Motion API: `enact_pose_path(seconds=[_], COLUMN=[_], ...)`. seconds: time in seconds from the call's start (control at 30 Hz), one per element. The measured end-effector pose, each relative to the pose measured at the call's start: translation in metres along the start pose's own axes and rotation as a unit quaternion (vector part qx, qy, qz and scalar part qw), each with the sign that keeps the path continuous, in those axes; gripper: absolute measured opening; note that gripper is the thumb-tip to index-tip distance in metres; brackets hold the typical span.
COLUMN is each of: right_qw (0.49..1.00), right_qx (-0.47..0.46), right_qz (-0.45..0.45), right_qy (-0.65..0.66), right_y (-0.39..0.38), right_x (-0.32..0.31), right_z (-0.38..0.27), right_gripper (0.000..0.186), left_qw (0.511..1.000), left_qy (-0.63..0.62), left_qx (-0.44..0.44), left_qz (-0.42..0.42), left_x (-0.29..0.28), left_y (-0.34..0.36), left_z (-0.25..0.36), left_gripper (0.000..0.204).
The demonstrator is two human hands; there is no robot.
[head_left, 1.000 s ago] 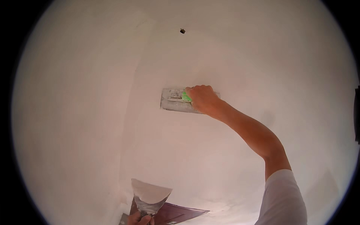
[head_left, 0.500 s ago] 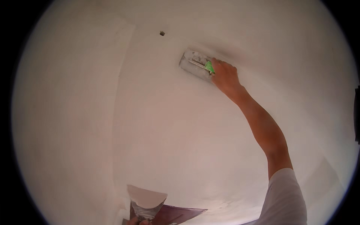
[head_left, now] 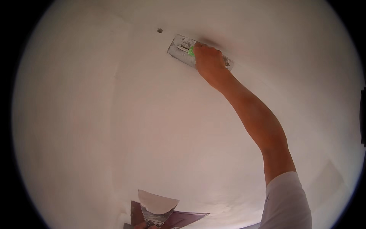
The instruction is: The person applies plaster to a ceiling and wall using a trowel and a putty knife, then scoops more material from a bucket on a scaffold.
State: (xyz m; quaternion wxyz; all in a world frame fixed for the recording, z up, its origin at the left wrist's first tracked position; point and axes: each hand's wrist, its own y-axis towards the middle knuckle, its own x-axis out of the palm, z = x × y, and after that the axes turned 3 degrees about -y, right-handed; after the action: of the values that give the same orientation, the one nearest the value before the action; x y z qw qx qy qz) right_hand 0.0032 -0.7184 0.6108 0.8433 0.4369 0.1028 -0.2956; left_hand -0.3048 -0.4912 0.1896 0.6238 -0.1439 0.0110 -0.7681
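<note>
Apparently smoothing plaster (head_left: pixel 164 126), with right hand (head_left: pixel 209 61) clenched round trowel (head_left: pixel 180 56) and left hand (head_left: pixel 153 227) gripping scraper (head_left: pixel 158 202); next, draw trowel flat past hole (head_left: pixel 159 30).

This looks like an indoor building site — bare pale surface (head_left: pixel 167 126), small hole (head_left: pixel 159 30), smeared trowel (head_left: pixel 182 56), wide scraper (head_left: pixel 158 201).
</note>
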Motion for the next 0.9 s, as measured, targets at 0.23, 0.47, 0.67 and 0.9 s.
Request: enact_pose_path(seconds=[0.23, 0.47, 0.67, 0.9], right_qw=[0.997, 0.983, 0.984, 0.951], right_qx=[0.074, 0.168, 0.175, 0.191], right_qz=[-0.026, -0.045, 0.037, -0.027], right_qy=[-0.025, -0.064, 0.025, 0.244], right_y=[-0.029, -0.067, -0.025, 0.185], right_x=[0.08, 0.08, 0.073, 0.064], right_z=[-0.01, -0.078, -0.182, -0.379], right_gripper=[0.025, 0.034, 0.028, 0.023], left_qw=[0.996, 0.995, 0.993, 0.996], left_qy=[0.008, 0.062, -0.057, -0.011], left_qx=[0.029, 0.009, -0.014, -0.035], left_qz=[-0.086, -0.078, -0.098, -0.082], left_x=[-0.095, -0.276, -0.398, -0.566], left_y=[0.104, 0.135, 0.163, 0.19], left_z=[-0.011, -0.014, 0.04, 0.09], left_gripper=[0.03, 0.026, 0.018, 0.021])
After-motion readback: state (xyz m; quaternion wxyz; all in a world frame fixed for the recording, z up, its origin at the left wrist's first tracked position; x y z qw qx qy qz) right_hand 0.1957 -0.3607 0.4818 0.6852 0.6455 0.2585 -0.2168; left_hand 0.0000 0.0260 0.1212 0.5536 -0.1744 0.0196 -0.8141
